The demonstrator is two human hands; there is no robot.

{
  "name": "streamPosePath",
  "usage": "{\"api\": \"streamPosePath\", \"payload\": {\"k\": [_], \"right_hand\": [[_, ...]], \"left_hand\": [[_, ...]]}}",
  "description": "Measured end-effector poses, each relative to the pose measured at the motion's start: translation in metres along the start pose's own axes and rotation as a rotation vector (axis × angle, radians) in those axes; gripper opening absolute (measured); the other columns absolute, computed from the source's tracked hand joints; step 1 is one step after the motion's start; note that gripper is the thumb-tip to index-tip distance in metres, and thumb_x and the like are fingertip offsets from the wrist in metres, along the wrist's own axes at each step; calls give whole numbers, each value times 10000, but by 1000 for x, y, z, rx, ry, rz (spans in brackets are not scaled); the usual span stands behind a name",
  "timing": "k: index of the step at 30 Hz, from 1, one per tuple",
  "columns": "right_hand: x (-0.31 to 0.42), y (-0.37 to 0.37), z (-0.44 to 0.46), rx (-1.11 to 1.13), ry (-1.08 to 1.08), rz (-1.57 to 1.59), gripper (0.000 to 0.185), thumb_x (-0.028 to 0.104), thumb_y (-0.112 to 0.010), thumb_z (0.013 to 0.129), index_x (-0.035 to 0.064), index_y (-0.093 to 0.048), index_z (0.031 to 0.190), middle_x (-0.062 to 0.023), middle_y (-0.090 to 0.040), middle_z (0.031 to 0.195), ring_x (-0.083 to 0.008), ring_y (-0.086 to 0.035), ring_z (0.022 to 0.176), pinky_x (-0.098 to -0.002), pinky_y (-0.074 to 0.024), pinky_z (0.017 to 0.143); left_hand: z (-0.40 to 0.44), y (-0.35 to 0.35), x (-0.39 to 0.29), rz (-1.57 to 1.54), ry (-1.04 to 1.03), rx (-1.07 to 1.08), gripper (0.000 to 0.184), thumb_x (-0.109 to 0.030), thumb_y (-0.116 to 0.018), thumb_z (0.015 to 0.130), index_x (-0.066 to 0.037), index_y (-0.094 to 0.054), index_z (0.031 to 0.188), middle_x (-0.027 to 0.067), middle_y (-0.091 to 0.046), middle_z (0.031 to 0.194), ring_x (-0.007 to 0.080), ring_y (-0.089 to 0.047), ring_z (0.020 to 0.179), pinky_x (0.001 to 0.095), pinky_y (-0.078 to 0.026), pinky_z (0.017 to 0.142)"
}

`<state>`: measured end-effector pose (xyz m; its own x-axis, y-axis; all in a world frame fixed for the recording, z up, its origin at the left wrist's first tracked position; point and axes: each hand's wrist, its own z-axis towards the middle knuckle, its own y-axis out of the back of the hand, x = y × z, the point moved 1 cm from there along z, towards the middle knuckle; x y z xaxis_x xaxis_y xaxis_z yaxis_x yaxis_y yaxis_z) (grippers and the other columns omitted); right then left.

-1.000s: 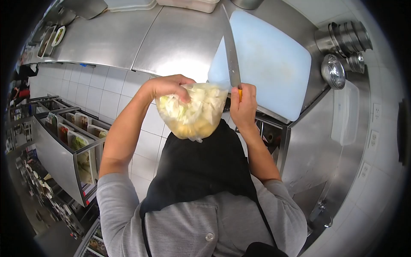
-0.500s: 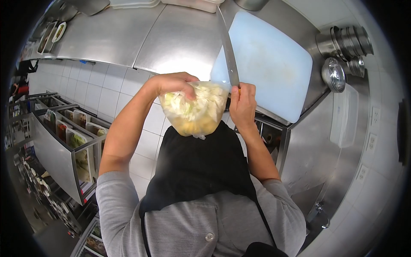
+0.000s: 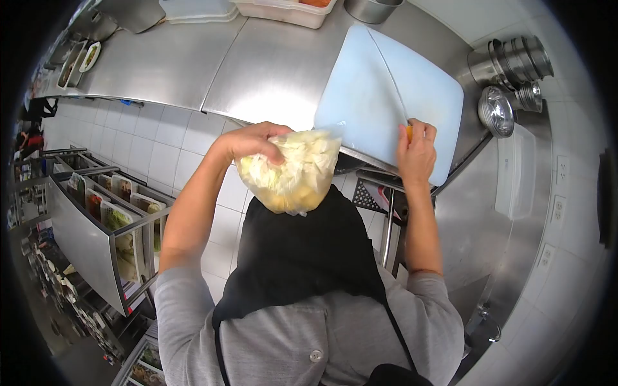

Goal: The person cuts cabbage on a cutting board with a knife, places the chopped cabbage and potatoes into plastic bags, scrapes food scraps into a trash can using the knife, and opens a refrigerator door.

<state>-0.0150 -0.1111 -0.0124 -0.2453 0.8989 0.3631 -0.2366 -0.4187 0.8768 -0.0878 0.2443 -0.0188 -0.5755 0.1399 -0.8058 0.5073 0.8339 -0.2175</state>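
Note:
My left hand [image 3: 259, 143] grips the upper part of a clear plastic bag [image 3: 293, 174] in front of my apron. Pale, leafy-looking pieces show through the plastic, with yellow ones at the bottom; I cannot tell what food it is. Over the near right part of the light-blue cutting board [image 3: 360, 96], my right hand [image 3: 417, 151] is closed around the yellow-orange handle of a knife [image 3: 389, 69]. The long blade points away from me across the board and appears almost edge-on. Whether it touches the board I cannot tell.
Steel bowls [image 3: 497, 110] and stacked pots [image 3: 512, 61] stand right of the board. A plastic container [image 3: 290, 13] holding something orange and a steel pot [image 3: 373, 9] are at the back. To my left, a drawer [image 3: 90, 238] with food containers is pulled out.
My right hand has moved right with the knife, from beside the bag to over the cutting board. The bag has dropped slightly in view, still in my left hand.

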Motion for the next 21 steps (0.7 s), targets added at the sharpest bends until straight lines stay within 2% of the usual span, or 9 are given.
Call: {"api": "streamPosePath", "payload": {"k": [2, 5, 6, 9, 11, 12, 14, 16, 21], "right_hand": [[-36, -8, 14, 0, 48, -142, 210, 244, -690, 934, 101, -650, 1084, -171, -598, 1077, -390, -656, 848, -484, -565, 684], [-50, -8, 29, 105, 46, -297, 204, 252, -713, 911, 104, -674, 1046, -152, -607, 1120, -383, -636, 977, -482, -563, 719], [-47, -8, 29, 29, 108, -382, 256, 275, -759, 865, 101, -702, 1045, -151, -610, 1176, -383, -583, 1092, -462, -547, 826], [2, 1, 23, -11, 255, 84, 490, 318, -812, 808, 117, -667, 1231, -145, -605, 1281, -346, -545, 1213, -419, -503, 944], [39, -9, 16, 539, 42, 919, 822, 342, -880, 736, 97, -528, 1437, -141, -575, 1367, -299, -508, 1310, -391, -457, 1045], [54, -15, 13, 621, -41, 1162, 880, 325, -890, 727, 76, -482, 1466, -140, -565, 1382, -287, -498, 1325, -394, -446, 1064], [75, -28, 12, 819, -227, 1636, 998, 292, -909, 709, 35, -391, 1523, -139, -545, 1412, -263, -480, 1355, -400, -425, 1101], [87, -27, 23, 909, -228, 1619, 1003, 243, -910, 699, -1, -381, 1516, -149, -547, 1402, -266, -509, 1328, -404, -417, 1116], [123, -39, 18, 1148, -107, 1562, 941, 163, -881, 711, -34, -395, 1493, -157, -561, 1381, -257, -563, 1266, -392, -448, 1089]], "left_hand": [[-5, -6, -5, -36, -75, -54, 658, -114, -739, 626, -1, -643, 1267, 90, -693, 1128, 195, -649, 1046, 314, -511, 939], [-14, -10, -8, -109, -187, -158, 737, -99, -767, 620, -6, -605, 1333, 87, -686, 1177, 192, -641, 1084, 314, -490, 986], [-16, -13, -9, -145, -236, -203, 747, -95, -771, 623, -8, -598, 1344, 86, -684, 1187, 193, -638, 1096, 316, -481, 1000], [-19, -23, -12, -212, -393, -301, 763, -64, -764, 687, -4, -538, 1413, 84, -658, 1266, 188, -612, 1167, 333, -456, 1056], [-11, -36, -16, -321, -489, -360, 784, -47, -769, 694, -10, -516, 1436, 84, -649, 1289, 189, -606, 1185, 336, -447, 1069], [-8, -41, -17, -364, -506, -345, 864, -67, -803, 710, -22, -439, 1493, 93, -586, 1387, 197, -554, 1269, 348, -409, 1112], [-6, -55, -22, -350, -531, -392, 921, -111, -835, 719, -33, -391, 1522, 97, -537, 1440, 205, -512, 1315, 358, -386, 1133], [-16, -63, -26, -349, -521, -412, 1013, -211, -881, 733, -26, -315, 1553, 122, -468, 1496, 226, -438, 1385, 370, -346, 1162], [-42, -93, -10, -434, -504, -698, 959, -264, -899, 723, 17, -387, 1484, 139, -561, 1358, 225, -527, 1278, 359, -407, 1100]]}}
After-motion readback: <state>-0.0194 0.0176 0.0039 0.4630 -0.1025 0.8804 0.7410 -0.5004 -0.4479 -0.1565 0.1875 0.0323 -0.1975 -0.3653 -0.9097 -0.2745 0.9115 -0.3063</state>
